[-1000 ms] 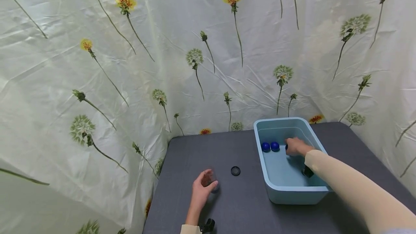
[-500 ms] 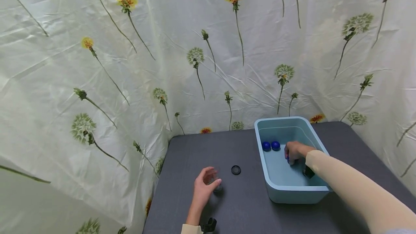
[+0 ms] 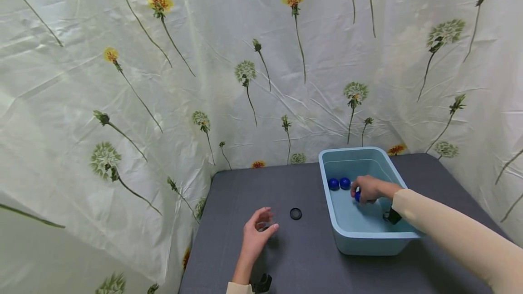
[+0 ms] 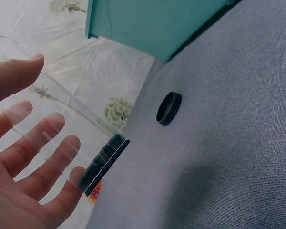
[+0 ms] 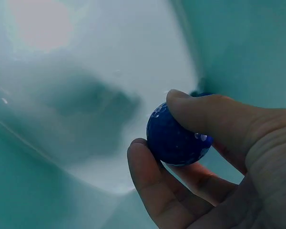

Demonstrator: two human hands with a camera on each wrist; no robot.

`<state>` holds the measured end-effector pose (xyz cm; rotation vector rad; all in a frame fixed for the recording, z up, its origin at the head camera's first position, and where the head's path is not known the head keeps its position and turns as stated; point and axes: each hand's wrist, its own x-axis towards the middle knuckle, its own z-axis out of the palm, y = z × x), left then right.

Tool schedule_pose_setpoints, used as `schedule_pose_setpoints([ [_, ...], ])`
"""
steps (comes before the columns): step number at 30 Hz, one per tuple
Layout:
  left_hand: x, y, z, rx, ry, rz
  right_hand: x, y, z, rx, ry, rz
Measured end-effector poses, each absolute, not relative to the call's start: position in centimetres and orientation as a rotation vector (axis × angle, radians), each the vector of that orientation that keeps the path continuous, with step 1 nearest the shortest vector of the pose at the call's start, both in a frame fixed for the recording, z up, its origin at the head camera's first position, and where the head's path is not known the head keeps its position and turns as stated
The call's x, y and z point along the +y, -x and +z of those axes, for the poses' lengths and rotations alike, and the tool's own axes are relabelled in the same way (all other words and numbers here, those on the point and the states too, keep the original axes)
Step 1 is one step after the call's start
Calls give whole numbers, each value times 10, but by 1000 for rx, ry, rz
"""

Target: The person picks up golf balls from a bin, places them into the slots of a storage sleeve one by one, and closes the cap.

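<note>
My left hand (image 3: 254,237) holds a clear cylindrical container (image 4: 81,107) with a black end (image 4: 105,162). The thumb lies on one side and the fingers curl round the other, seen through the clear wall. In the light blue bin (image 3: 373,245), my right hand (image 3: 367,188) pinches a dimpled blue golf ball (image 5: 176,136) between thumb and fingers. Two more blue balls, a left one (image 3: 333,184) and a right one (image 3: 345,183), rest on the bin floor by its left wall.
A round black lid (image 3: 296,213) lies on the dark grey table (image 3: 253,189) between the left hand and the bin. Behind the table hangs a pale curtain (image 3: 261,103) printed with dandelions.
In the bin, my right hand has shifted slightly left, and the blue ball in its fingers shows more clearly. My left hand has moved slightly up and right, and the container's end is less visible.
</note>
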<state>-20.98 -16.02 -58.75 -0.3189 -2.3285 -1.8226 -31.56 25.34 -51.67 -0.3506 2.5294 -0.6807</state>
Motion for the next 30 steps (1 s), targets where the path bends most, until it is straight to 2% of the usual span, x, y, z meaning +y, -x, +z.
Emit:
schedule_pose_setpoints([
  [20,-149,197,-569,-2351,386,-1733,246,268,-456,2512,651,-921],
  [30,-139,185,-549,-2344,371,-1808,244,240,-435,2509,701,-1104],
])
